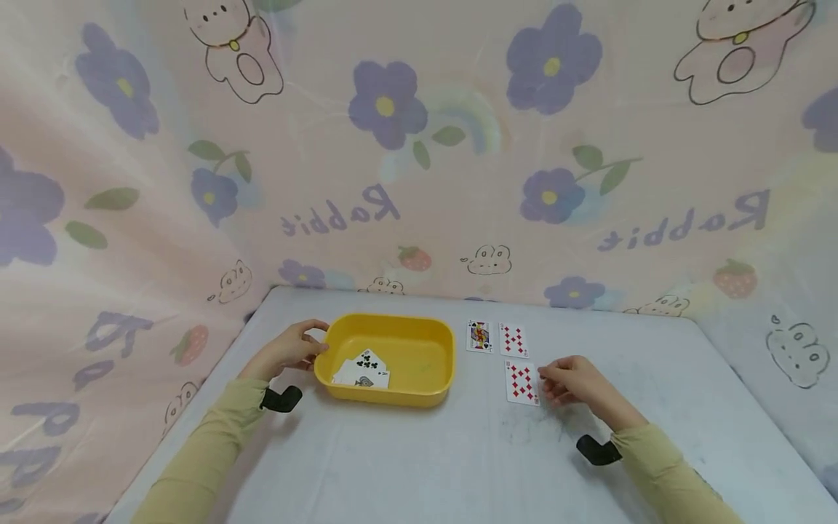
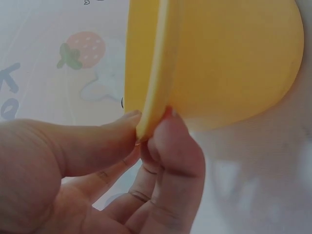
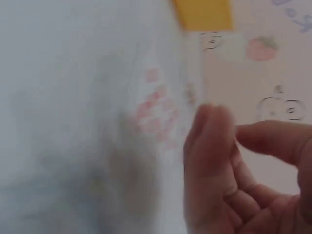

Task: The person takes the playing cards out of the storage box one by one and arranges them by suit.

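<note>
At the left, my left hand [image 1: 292,349] pinches the end rim of a yellow plastic tray [image 1: 419,397]. The left wrist view shows the thumb on one side of the tray wall [image 2: 151,87] and the fingers on the other. Inside the tray lie several playing cards, among them a clubs card [image 1: 370,359] and an ace [image 1: 380,378]. My right hand [image 1: 576,382] is beside the right edge of a red diamonds card [image 1: 521,382] lying on the table. Its fingers are loosely bent, thumb near the forefinger, with nothing visible between them. The right wrist view is blurred.
Behind that card lie a face card [image 1: 479,337] and another diamonds card [image 1: 513,340], side by side, right of the tray. The white-covered table [image 1: 419,466] meets a patterned cloth wall [image 1: 458,167] at the back and sides.
</note>
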Tool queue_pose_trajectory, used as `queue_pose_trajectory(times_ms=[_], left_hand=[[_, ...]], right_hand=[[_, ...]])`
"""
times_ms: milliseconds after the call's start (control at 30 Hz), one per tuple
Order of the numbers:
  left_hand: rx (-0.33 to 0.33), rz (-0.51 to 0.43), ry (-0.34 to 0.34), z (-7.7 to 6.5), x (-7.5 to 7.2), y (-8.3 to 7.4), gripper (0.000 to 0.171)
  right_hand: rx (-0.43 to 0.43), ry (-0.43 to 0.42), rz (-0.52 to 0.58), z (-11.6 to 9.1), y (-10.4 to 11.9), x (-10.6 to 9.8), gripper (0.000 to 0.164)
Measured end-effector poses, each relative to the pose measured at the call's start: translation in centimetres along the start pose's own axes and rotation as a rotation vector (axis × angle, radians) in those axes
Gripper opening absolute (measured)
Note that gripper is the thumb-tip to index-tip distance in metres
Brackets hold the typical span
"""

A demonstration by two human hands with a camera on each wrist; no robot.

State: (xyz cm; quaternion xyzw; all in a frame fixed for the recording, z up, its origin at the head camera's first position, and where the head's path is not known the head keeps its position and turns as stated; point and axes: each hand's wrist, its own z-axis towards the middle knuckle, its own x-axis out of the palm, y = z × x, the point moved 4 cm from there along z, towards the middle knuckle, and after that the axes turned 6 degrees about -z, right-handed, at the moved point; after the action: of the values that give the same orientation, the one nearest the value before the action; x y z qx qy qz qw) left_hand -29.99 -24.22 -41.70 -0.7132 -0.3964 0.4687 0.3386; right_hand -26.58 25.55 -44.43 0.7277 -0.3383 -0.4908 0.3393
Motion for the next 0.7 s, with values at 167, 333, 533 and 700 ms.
queue_pose_trajectory(times_ms=[167, 333, 533, 700], left_hand=[[0.008, -0.027, 0.007, 0.0, 0.0, 0.2, 0.046], [-0.003, -0.033, 0.009, 0.1, 0.0, 0.3, 0.047], [-0.013, -0.032, -0.008, 0.1, 0.2, 0.3, 0.045], [-0.009, -0.027, -0.021, 0.1, 0.0, 0.0, 0.044]], right_hand=[[-0.162, 0.089, 0.043, 1.4, 4.0, 0.0, 0.038], [-0.277, 0.181, 0.058, 2.9, 9.1, 2.0, 0.037], [-0.313, 0.212, 0.154, 5.2, 13.2, 5.6, 0.033], [-0.263, 0.318, 0.230, 7.6, 15.1, 8.8, 0.040]])
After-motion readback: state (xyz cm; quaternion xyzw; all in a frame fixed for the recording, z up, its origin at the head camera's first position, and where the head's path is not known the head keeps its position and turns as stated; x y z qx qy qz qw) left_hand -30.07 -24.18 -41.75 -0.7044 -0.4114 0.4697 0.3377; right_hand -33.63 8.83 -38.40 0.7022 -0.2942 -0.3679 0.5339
